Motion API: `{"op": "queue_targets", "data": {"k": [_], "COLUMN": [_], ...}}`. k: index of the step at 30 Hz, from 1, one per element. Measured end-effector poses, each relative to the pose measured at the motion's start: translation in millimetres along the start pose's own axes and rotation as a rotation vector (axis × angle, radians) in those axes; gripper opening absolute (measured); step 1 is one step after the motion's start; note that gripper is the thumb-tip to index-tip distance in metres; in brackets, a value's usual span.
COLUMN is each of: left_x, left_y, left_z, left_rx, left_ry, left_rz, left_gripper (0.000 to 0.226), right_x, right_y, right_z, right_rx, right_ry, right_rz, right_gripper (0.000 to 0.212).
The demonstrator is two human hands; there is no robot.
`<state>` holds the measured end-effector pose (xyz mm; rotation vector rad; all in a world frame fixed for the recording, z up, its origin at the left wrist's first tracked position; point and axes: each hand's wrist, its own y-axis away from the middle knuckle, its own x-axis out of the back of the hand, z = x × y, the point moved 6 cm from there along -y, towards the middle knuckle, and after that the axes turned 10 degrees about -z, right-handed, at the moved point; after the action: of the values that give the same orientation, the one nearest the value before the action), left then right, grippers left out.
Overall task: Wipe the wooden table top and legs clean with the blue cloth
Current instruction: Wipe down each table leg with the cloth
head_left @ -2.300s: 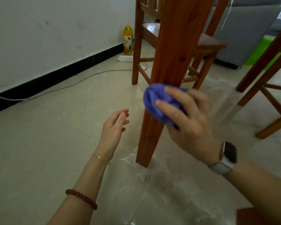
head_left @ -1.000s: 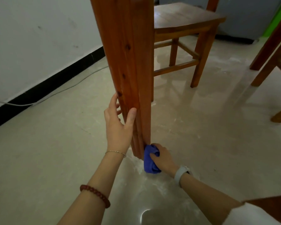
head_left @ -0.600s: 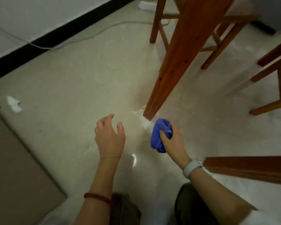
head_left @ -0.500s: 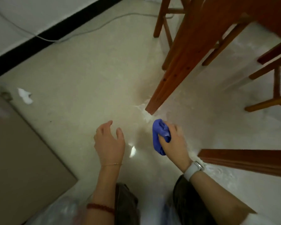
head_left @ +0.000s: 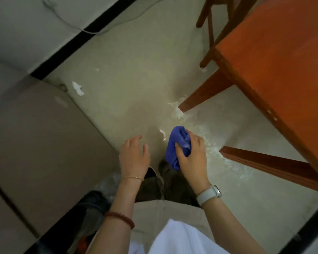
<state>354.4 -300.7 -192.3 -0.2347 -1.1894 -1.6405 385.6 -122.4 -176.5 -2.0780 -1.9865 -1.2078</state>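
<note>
Right hand (head_left: 192, 158) grips bunched blue cloth (head_left: 177, 146), fingers curled round it, held over floor, apart from wood. Left hand (head_left: 134, 158) beside it, fingers spread and relaxed, holding nothing. Wooden table (head_left: 283, 70): top corner overhangs upper right of cloth; near table leg (head_left: 206, 93) foot just above-right of cloth, second table leg (head_left: 272, 165) foot just right of cloth. White dust smears (head_left: 209, 143) on floor between leg feet. Bare tile floor (head_left: 127, 70) open left of near leg, up to black skirting (head_left: 77, 39). Chair legs (head_left: 209, 24) beyond table corner. White cable (head_left: 92, 31) along skirting.
</note>
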Motion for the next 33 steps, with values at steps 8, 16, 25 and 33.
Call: {"op": "queue_targets", "data": {"k": [8, 16, 25, 33], "left_x": [74.2, 179.4, 229.4, 224.8], "left_y": [-83.4, -152.6, -261.3, -375.4], "left_z": [112.5, 175.1, 225.4, 355.6], "left_rx": [-0.195, -0.298, -0.303, -0.719], "left_ry": [-0.115, -0.212, -0.236, -0.533], "left_rz": [-0.019, -0.036, -0.212, -0.547], "left_gripper": [0.032, 0.034, 0.032, 0.035], "right_x": [42.8, 56.7, 79.1, 84.9], "right_y": [-57.1, -155.0, -255.4, -326.4], "right_z": [-62.6, -165.3, -217.4, -230.9], "right_rx": [-0.053, 0.006, -0.189, -0.540], "right_ry": [-0.036, -0.065, -0.195, -0.562], "right_rz": [-0.031, -0.121, 0.007, 0.413], "right_gripper": [0.042, 0.038, 0.042, 0.043]}}
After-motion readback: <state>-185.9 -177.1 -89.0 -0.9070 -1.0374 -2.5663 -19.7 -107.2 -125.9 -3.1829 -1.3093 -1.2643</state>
